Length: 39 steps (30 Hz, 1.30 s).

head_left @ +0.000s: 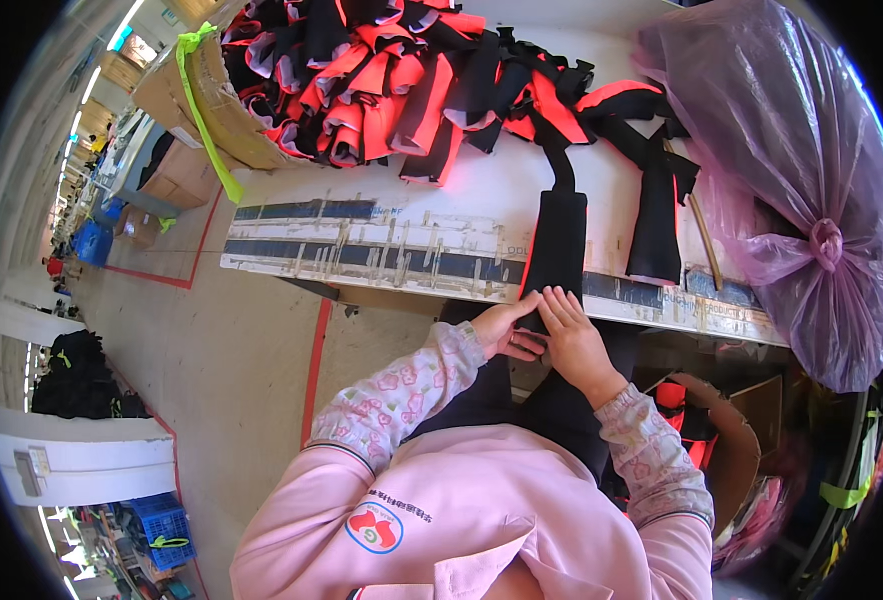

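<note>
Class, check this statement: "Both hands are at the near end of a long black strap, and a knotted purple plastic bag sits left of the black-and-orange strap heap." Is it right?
Not quite: the head view shows the knotted purple plastic bag right of the black-and-orange strap heap, not left. The rest stands.

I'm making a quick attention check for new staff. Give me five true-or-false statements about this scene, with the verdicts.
1. The left hand and the right hand meet at the near end of a black strip. True.
2. The purple bag stands on the left side of the table. False: it is on the right side of the table.
3. The purple bag is tied in a knot. True.
4. The heaped strips are all green. False: the heap is mainly orange and black.
5. Both forearms are bare. False: patterned sleeves cover them.
</note>
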Motion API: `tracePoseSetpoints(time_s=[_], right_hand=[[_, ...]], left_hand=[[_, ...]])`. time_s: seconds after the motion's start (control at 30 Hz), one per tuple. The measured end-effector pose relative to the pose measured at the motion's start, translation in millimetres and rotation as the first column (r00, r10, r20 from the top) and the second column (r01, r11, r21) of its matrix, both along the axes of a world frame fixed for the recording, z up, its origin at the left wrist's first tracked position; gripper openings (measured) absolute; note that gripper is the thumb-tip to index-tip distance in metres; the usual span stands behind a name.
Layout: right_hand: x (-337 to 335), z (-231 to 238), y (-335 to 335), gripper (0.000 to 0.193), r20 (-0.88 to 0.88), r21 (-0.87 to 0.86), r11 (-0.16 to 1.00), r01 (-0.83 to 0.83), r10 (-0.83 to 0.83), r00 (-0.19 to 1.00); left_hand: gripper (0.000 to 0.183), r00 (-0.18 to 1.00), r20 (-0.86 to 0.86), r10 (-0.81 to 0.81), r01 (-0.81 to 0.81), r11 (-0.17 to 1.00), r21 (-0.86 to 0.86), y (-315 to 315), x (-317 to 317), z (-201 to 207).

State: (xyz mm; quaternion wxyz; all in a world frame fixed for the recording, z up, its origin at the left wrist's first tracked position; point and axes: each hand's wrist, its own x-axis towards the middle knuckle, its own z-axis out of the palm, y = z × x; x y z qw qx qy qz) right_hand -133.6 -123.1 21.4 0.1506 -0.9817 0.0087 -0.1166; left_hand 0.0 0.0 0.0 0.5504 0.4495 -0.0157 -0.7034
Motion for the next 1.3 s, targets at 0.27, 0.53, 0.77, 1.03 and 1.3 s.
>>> tracePoseSetpoints(time_s=[0.27,0.53,0.77,1.03,1.3], right_hand=[[7,21,-23,0.048,-0.013,0.691,0.723,-0.008,0.023,1.0],[70,13,-30,0.077,-0.04,0.036,0.981,0.192,-0.19,0.981],[133,-2,-50,0.068,-0.149,-0.033,0.959,0.28,-0.282,0.948],[157,-22,-81,0.065,-0.067,-0.03,0.944,0.327,-0.329,0.942],[73,14,-16,0.072,0.017,-0.07,0.976,0.208,-0.207,0.978]], left_hand=[[0.043,0.982,0.173,0.078,-0.068,0.996,-0.064,-2,-10,-13],[0.045,0.954,0.283,0.099,-0.114,0.993,0.037,-14,-23,-37],[0.036,0.981,0.173,0.083,-0.081,0.996,-0.022,-8,-24,-55],[0.028,0.961,0.261,0.097,-0.09,0.995,-0.04,-13,-24,-56],[0.027,0.968,0.193,0.162,-0.157,0.987,-0.041,-15,-38,-52]])
